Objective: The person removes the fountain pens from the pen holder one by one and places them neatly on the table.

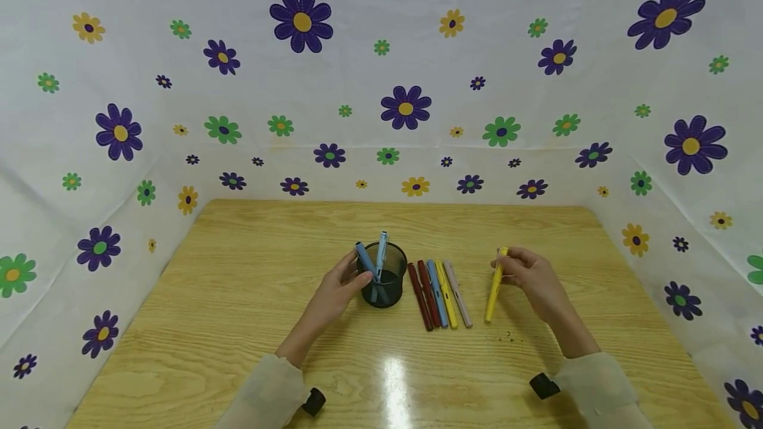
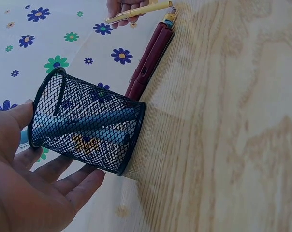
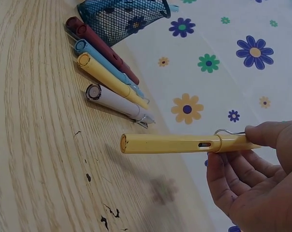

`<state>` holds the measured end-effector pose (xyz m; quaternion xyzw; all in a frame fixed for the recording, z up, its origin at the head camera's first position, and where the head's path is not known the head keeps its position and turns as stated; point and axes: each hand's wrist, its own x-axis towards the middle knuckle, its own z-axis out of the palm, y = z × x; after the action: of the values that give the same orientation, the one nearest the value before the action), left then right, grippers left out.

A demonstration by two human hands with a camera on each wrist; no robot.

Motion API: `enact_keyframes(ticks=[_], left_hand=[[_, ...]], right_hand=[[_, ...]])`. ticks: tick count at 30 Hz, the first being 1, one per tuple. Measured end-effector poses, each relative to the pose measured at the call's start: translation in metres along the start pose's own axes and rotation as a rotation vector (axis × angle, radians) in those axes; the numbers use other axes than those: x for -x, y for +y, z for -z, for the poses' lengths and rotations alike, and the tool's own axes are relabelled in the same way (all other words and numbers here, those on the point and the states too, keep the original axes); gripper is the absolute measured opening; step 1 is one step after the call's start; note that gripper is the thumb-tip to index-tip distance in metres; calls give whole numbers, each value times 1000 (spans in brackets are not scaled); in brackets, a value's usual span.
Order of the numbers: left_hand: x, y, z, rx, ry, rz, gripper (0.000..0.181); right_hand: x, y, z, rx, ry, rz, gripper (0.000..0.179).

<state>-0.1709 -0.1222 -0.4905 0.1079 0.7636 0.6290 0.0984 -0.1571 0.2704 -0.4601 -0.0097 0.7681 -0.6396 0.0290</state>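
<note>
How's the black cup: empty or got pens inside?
Not empty: the black cup holds two blue pens, their ends sticking up above its rim.

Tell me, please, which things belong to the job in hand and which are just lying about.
Part of the job:
- mesh cup, held by the left hand
- two blue pens in it
- yellow pen, pinched by the right hand
- likely the row of five pens

Apparently incidental:
- dark specks on the table
- flowered cloth

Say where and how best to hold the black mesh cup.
Probably by the side wall of the black mesh cup, left hand coming from the left: it's round and upright, and a dark red pen lies close on its right.
</note>
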Motion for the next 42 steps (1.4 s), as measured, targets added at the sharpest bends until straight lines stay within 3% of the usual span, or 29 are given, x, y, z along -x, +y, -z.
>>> enact_keyframes(ticks=[18, 42], left_hand=[[0, 0, 0, 8, -3, -12, 75], [1, 0, 0, -5, 14, -10, 75]], right_hand=[[-8, 7, -11, 30, -19, -33, 50], [-26, 19, -33, 195, 34, -111, 49]])
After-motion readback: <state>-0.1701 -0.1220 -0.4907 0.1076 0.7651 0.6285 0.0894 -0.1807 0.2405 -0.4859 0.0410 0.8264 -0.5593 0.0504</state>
